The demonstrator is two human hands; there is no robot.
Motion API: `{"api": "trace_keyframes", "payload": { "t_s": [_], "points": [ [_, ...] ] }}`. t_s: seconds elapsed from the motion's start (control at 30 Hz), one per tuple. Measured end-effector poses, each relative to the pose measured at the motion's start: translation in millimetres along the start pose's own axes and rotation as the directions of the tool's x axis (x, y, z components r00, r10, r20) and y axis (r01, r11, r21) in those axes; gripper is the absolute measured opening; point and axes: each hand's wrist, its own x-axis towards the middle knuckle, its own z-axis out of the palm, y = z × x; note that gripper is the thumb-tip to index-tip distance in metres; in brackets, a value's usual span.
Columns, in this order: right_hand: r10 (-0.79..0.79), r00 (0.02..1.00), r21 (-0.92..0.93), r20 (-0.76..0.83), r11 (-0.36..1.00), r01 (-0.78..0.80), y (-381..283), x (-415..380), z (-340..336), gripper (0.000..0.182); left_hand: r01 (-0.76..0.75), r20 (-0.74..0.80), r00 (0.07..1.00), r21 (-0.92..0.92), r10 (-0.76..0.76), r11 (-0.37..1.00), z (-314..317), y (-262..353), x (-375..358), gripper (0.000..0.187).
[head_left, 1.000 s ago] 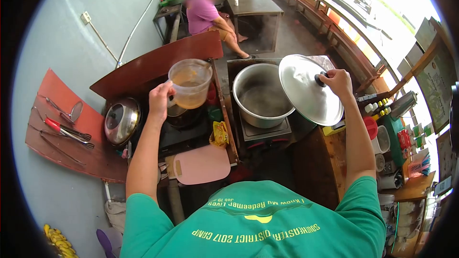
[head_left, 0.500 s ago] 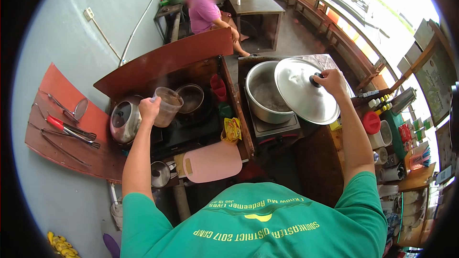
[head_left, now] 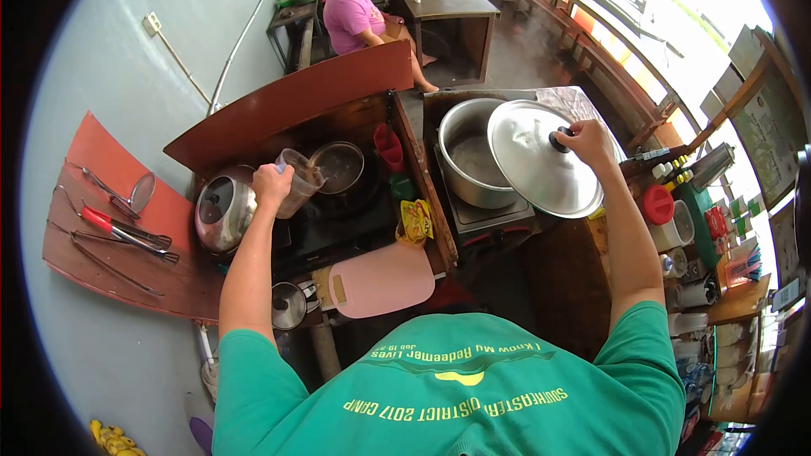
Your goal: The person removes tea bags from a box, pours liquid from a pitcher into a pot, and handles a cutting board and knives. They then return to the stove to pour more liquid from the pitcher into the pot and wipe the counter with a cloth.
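My left hand [head_left: 272, 186] is closed round the handle of a clear plastic pitcher [head_left: 296, 192], which is tipped to the right with liquid at its mouth, beside a small dark pan [head_left: 338, 167] on the black stove. My right hand [head_left: 586, 142] grips the black knob of a large metal lid [head_left: 532, 160]. That lid is tilted over the right side of a big silver pot [head_left: 473, 192], which stands open on its left side on a burner. What the pot holds is hard to make out.
A rice cooker [head_left: 225, 211] stands left of the pitcher. A pink cutting board [head_left: 384, 280] and a yellow packet [head_left: 416, 221] lie near me. Utensils rest on a red board [head_left: 84, 236] at left. A seated person [head_left: 351, 13] is beyond the partition [head_left: 296, 105].
The pitcher is tipped further, and much less liquid shows in it. My right hand still holds the lid in nearly the same place. The seated person's head and body have shifted left.
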Motion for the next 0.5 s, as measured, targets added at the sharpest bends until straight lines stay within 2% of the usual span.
{"api": "trace_keyframes", "payload": {
  "t_s": [0.17, 0.5],
  "points": [
    [-0.021, 0.999, 0.026, -0.045, 0.999, 0.022, 1, -6, -2, 0.051, -0.012, 0.014, 1.0, 0.029, 0.011, 1.0, -1, 6, 5, 0.043],
    [0.008, 1.0, 0.005, -0.014, 1.0, -0.008, 13, -6, -1, 0.051, -0.056, 0.026, 0.998, 0.091, 0.054, 0.994, 4, 16, 7, 0.045]
  ]
}}
